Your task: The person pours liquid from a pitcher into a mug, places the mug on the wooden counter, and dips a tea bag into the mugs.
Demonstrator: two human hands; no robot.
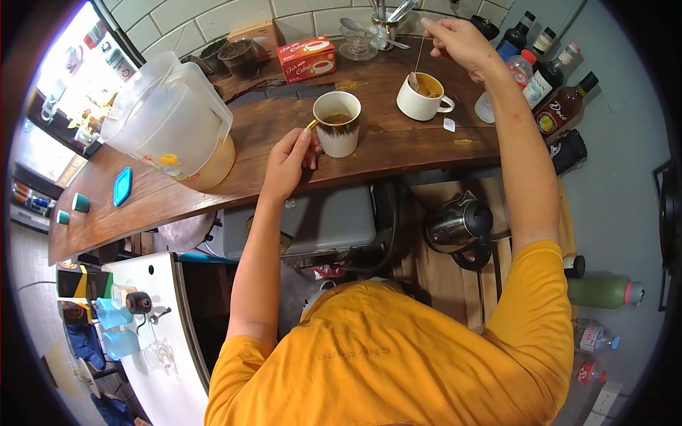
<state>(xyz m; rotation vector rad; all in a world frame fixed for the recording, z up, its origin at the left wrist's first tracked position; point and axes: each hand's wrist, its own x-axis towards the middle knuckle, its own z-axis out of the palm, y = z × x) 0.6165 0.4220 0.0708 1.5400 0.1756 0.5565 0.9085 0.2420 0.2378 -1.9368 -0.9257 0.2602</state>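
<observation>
My left hand (290, 157) is closed around the gold handle of a tall white mug (341, 142) with a dark brown drip pattern below its rim. Brown liquid shows inside that mug, which stands on the wooden counter. Up and to the right, my right hand (460, 44) pinches a thin string. From it hangs a tea bag (413, 82), at the inner left rim of a shorter white mug (419, 106) with a yellowish inside. A small white paper tag (449, 125) lies on the counter beside this mug's handle.
Behind the mugs are a red tea box (307, 60), glass saucers (357, 48) and a spoon holder (384, 32). A large plastic pitcher (185, 135) stands left. Several bottles (547, 85) crowd the right end. Below the counter sits a kettle (455, 224).
</observation>
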